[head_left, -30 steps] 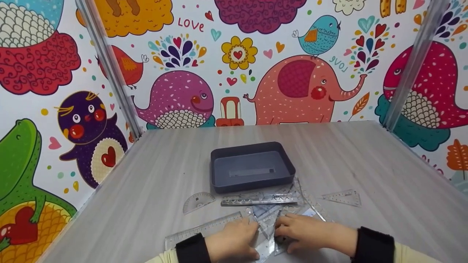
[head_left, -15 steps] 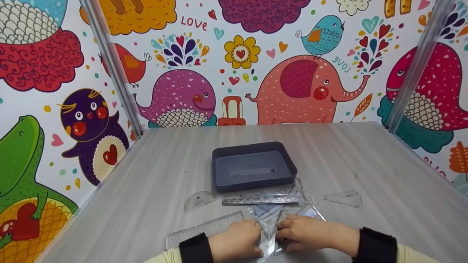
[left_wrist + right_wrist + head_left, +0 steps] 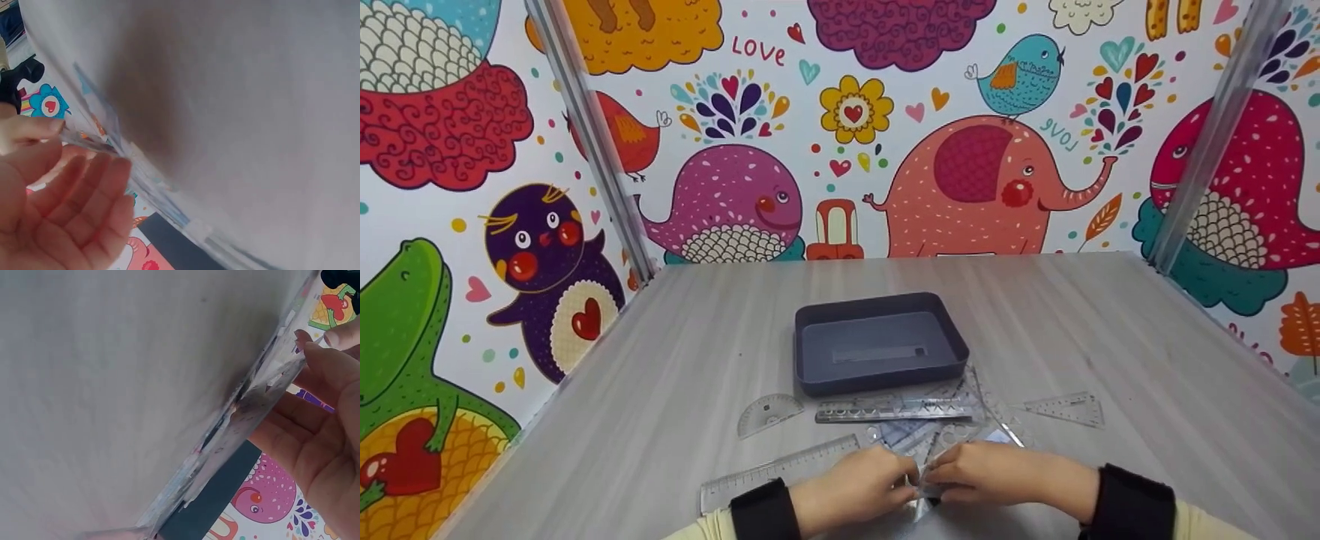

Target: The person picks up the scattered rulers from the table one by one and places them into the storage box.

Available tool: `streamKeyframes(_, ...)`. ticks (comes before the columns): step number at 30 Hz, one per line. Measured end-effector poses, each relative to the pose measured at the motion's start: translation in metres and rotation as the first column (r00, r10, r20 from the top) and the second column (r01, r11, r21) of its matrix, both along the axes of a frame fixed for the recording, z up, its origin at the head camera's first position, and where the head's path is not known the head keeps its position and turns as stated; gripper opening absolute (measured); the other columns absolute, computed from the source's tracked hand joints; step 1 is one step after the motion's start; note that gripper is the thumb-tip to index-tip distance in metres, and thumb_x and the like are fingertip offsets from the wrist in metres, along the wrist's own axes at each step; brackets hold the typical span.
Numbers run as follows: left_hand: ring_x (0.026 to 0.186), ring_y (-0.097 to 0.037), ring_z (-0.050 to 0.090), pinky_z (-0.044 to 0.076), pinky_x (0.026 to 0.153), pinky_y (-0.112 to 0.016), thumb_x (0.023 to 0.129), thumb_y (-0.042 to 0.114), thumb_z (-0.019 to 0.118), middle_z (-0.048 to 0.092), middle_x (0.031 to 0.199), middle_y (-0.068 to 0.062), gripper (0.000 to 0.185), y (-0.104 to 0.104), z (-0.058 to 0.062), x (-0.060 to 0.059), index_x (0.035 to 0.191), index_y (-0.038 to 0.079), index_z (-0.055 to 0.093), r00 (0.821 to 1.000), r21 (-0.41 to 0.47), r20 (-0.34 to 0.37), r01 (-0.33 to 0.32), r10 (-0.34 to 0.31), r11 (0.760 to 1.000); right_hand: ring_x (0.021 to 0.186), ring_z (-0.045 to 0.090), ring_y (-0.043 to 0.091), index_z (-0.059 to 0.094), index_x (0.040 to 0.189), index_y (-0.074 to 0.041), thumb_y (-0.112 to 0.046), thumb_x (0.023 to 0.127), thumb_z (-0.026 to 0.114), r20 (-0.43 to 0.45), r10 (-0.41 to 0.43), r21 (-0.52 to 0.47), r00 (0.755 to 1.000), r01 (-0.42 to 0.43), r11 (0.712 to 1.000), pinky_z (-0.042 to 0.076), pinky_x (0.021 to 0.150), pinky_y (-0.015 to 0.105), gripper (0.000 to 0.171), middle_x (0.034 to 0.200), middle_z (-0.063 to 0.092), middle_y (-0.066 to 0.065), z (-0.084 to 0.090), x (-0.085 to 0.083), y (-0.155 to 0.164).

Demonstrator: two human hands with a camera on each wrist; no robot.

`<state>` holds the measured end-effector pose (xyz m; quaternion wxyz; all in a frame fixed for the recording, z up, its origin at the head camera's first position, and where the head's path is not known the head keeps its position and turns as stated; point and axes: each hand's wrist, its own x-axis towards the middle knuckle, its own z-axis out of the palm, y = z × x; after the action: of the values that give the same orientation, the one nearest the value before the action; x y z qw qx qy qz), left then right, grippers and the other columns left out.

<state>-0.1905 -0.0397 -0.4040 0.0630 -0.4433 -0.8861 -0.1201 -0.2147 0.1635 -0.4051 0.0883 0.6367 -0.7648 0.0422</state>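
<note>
Clear plastic rulers and set squares lie in an overlapping pile at the front of the table. My left hand [image 3: 859, 484] and right hand [image 3: 986, 472] meet over its near part, fingertips close together. The right thumb and fingers pinch the edge of a clear set square [image 3: 247, 419], tilted up from the table in the right wrist view. At the same edge my left hand [image 3: 67, 219] pinches with thumb and fingertips, its fingers bent. Much of the set square is hidden by the hands. Beneath the left forearm lies a long clear ruler [image 3: 780, 469].
Behind the pile stands a dark grey tray [image 3: 881, 382] with a small clear strip [image 3: 877, 354] inside. Another ruler [image 3: 896, 409] lies along its front. A protractor [image 3: 769, 414] is to the left, a small set square [image 3: 1069, 409] to the right. Patterned walls enclose the table.
My left hand has moved right and slightly up, off the pile's left side, until its fingertips meet the right hand's. The right hand has stayed nearly in place.
</note>
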Motion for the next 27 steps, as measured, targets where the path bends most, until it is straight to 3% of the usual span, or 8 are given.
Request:
streamKeyframes(10, 0.061, 0.005, 0.053, 0.038, 0.056, -0.005, 0.073, 0.015, 0.058, 0.062, 0.072, 0.012, 0.007, 0.003, 0.003, 0.001, 0.077, 0.017, 0.063, 0.993, 0.105, -0.091, 0.083, -0.073, 0.991, 0.078, 0.055, 0.001, 0.059, 0.096, -0.012, -0.014, 0.08, 0.051, 0.036, -0.006, -0.028, 0.999, 0.007, 1.0, 0.041, 0.068, 0.01, 0.017, 0.085, 0.06, -0.006, 0.004, -0.002, 0.001)
streamKeyframes(15, 0.059, 0.002, 0.054, 0.038, 0.055, -0.006, 0.072, 0.013, 0.057, 0.062, 0.07, 0.01, 0.007, 0.004, 0.004, -0.001, 0.076, 0.016, 0.063, 0.988, 0.115, -0.147, 0.064, -0.047, 0.991, 0.073, 0.055, 0.002, 0.06, 0.095, -0.012, -0.012, 0.078, 0.053, 0.013, -0.03, -0.06, 0.999, 0.03, 0.998, 0.04, 0.065, 0.009, 0.019, 0.082, 0.059, -0.005, 0.006, -0.003, 0.0)
streamKeyframes(21, 0.057, 0.0, 0.054, 0.039, 0.054, -0.007, 0.07, 0.014, 0.059, 0.061, 0.066, 0.01, 0.006, 0.003, 0.001, -0.006, 0.073, 0.017, 0.062, 0.963, 0.113, -0.269, 0.064, -0.032, 0.991, 0.069, 0.055, 0.001, 0.061, 0.094, -0.012, -0.006, 0.074, 0.055, 0.024, -0.038, -0.096, 0.999, 0.04, 0.995, 0.04, 0.061, 0.008, 0.022, 0.079, 0.059, -0.005, 0.009, -0.004, -0.001)
streamKeyframes(27, 0.057, 0.0, 0.053, 0.038, 0.055, -0.007, 0.069, 0.011, 0.057, 0.06, 0.066, 0.01, 0.007, -0.002, -0.001, -0.01, 0.071, 0.016, 0.06, 0.967, 0.169, -0.254, 0.049, -0.004, 0.984, 0.076, 0.056, 0.005, 0.059, 0.097, -0.009, 0.004, 0.069, 0.051, 0.13, -0.069, -0.069, 0.989, 0.079, 0.995, 0.04, 0.061, 0.008, 0.032, 0.085, 0.061, -0.001, 0.019, -0.005, 0.007)
